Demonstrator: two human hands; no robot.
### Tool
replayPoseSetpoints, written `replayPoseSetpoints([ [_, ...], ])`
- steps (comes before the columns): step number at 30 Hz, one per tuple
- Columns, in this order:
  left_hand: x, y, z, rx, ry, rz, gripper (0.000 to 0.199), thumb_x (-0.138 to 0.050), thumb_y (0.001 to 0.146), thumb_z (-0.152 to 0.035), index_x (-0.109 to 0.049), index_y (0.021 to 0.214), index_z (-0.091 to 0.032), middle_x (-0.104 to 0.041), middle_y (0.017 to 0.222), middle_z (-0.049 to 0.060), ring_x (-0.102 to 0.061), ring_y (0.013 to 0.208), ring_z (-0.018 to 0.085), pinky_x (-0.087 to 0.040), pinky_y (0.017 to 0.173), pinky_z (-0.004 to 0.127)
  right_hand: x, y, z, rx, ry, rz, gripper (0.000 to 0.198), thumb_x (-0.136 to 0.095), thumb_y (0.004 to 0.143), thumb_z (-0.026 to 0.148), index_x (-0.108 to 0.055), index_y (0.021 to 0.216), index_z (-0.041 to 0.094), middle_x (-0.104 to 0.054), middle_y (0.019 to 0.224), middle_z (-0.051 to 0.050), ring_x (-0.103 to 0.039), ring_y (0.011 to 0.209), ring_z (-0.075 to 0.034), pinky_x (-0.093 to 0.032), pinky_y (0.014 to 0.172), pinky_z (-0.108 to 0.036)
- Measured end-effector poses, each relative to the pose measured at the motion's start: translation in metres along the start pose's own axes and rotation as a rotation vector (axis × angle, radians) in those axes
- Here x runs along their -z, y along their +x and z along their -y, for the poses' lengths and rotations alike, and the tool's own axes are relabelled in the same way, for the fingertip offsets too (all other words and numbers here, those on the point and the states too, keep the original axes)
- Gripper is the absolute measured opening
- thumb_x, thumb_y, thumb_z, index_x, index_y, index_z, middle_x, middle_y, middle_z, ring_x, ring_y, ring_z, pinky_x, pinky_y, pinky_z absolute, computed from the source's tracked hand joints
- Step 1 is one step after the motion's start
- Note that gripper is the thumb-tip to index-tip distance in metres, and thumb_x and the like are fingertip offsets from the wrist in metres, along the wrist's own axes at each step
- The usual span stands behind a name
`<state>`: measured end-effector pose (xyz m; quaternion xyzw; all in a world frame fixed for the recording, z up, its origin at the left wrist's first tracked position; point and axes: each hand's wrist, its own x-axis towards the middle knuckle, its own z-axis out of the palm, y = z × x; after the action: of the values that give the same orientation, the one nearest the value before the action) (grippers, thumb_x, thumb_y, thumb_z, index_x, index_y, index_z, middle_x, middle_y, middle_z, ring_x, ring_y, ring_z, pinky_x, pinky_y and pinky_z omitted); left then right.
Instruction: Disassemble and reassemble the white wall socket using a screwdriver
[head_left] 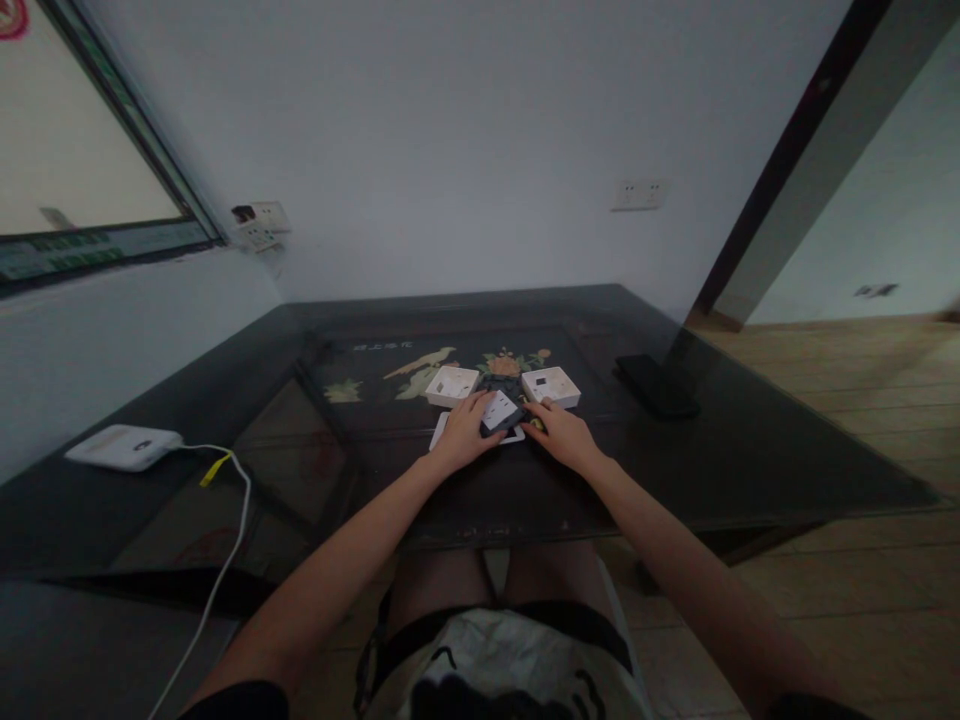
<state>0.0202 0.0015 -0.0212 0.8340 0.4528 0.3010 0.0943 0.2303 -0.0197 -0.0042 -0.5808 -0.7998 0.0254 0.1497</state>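
Observation:
My left hand (466,432) is closed round the left side of a wall socket (498,410), which has a white slotted face and a dark body and sits tilted above the table. Close against its right edge is my right hand (562,432), fingers bent together by a small yellowish piece (537,424) that I cannot make out. Beneath the left hand and the socket lies a white frame (437,430), partly covered. Two open white boxes, a left one (452,386) and a right one (552,387), stand just beyond my hands, with dark parts (501,384) between them.
The dark glossy table (360,500) bears a bird-and-flower picture. A black flat object (656,386) lies at the right. On the left is a white device (124,447) with a white cable (244,500) running off the front edge. Wall outlets (640,194) are behind.

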Motion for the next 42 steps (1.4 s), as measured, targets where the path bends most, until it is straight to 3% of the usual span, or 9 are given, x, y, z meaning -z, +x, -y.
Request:
replayPoseSetpoints([
  [10, 0.006, -0.001, -0.004, -0.026, -0.043, -0.003, 0.069, -0.07, 0.073, -0.033, -0.042, 0.134, -0.019, -0.05, 0.135, 0.015, -0.045, 0.127, 0.03, -0.036, 0.108, 0.046, 0.005, -0.001, -0.002, 0.002, 0.084, -0.007, 0.038, -0.047, 0.093, 0.041, -0.053, 0.127, 0.026, -0.061, 0.114, -0.008, -0.062, 0.099, -0.022, -0.047, 0.077, -0.029],
  [15, 0.017, -0.001, -0.011, -0.05, -0.048, -0.093, 0.074, -0.071, 0.071, -0.029, -0.037, 0.137, -0.02, -0.05, 0.135, 0.013, -0.045, 0.127, 0.029, -0.036, 0.108, 0.045, 0.009, -0.001, -0.004, -0.029, 0.18, -0.157, 0.029, -0.047, 0.093, 0.037, -0.063, 0.111, 0.022, -0.064, 0.106, -0.008, -0.063, 0.095, -0.021, -0.047, 0.078, -0.03],
  [18, 0.024, -0.001, -0.018, -0.079, -0.044, -0.177, 0.078, -0.07, 0.073, -0.029, -0.031, 0.14, -0.022, -0.046, 0.138, 0.012, -0.042, 0.129, 0.028, -0.034, 0.109, 0.046, 0.01, 0.003, 0.0, -0.007, 0.476, -0.224, 0.029, -0.046, 0.091, 0.038, -0.065, 0.102, 0.019, -0.068, 0.093, -0.007, -0.064, 0.085, -0.02, -0.049, 0.075, -0.03],
  [23, 0.024, -0.004, -0.03, -0.204, 0.005, -0.18, 0.079, -0.068, 0.076, -0.028, -0.025, 0.143, -0.023, -0.037, 0.147, 0.013, -0.033, 0.137, 0.028, -0.028, 0.113, 0.048, 0.005, 0.009, 0.011, -0.013, 1.181, -0.086, 0.043, -0.059, 0.079, 0.048, -0.053, 0.11, 0.02, -0.065, 0.064, 0.003, -0.062, 0.053, -0.016, -0.049, 0.05, -0.026],
  [26, 0.021, -0.006, -0.035, -0.225, 0.009, -0.138, 0.079, -0.067, 0.078, -0.029, -0.023, 0.144, -0.024, -0.031, 0.151, 0.013, -0.029, 0.139, 0.028, -0.027, 0.113, 0.049, 0.002, 0.009, 0.011, -0.086, 1.339, -0.095, 0.043, -0.069, 0.07, 0.044, -0.052, 0.101, 0.02, -0.068, 0.067, 0.003, -0.064, 0.052, -0.015, -0.05, 0.05, -0.025],
  [30, 0.032, -0.002, -0.024, -0.292, -0.011, -0.059, 0.073, -0.063, 0.082, -0.035, -0.025, 0.143, -0.023, -0.027, 0.153, 0.014, -0.028, 0.14, 0.026, -0.029, 0.114, 0.046, 0.003, 0.007, 0.004, -0.132, 1.359, -0.178, 0.04, -0.07, 0.069, 0.043, -0.055, 0.097, 0.018, -0.07, 0.071, 0.0, -0.065, 0.053, -0.014, -0.052, 0.051, -0.025],
  [33, 0.049, 0.011, 0.006, -0.152, -0.002, -0.146, 0.059, -0.053, 0.087, -0.032, -0.03, 0.141, -0.021, -0.037, 0.147, 0.013, -0.033, 0.138, 0.025, -0.028, 0.113, 0.046, 0.006, 0.006, 0.001, -0.135, 1.328, -0.262, 0.038, -0.07, 0.07, 0.044, -0.054, 0.094, 0.019, -0.071, 0.073, -0.001, -0.066, 0.057, -0.016, -0.054, 0.051, -0.027],
  [37, 0.056, 0.03, 0.054, 0.277, 0.047, -0.217, 0.065, -0.062, 0.079, -0.031, -0.037, 0.134, -0.01, -0.046, 0.137, 0.022, -0.043, 0.13, 0.032, -0.032, 0.109, 0.051, 0.008, 0.007, 0.0, -0.145, 1.32, -0.32, 0.039, -0.069, 0.07, 0.044, -0.053, 0.096, 0.02, -0.071, 0.078, -0.002, -0.067, 0.061, -0.017, -0.056, 0.054, -0.029],
  [42, 0.03, 0.035, 0.064, 0.4, 0.044, -0.116, 0.089, -0.074, 0.065, -0.048, -0.034, 0.135, -0.011, -0.047, 0.135, 0.026, -0.046, 0.126, 0.039, -0.036, 0.102, 0.054, 0.009, 0.006, -0.002, -0.155, 1.303, -0.329, 0.039, -0.068, 0.071, 0.044, -0.053, 0.099, 0.019, -0.07, 0.081, -0.003, -0.067, 0.064, -0.017, -0.057, 0.056, -0.03],
])
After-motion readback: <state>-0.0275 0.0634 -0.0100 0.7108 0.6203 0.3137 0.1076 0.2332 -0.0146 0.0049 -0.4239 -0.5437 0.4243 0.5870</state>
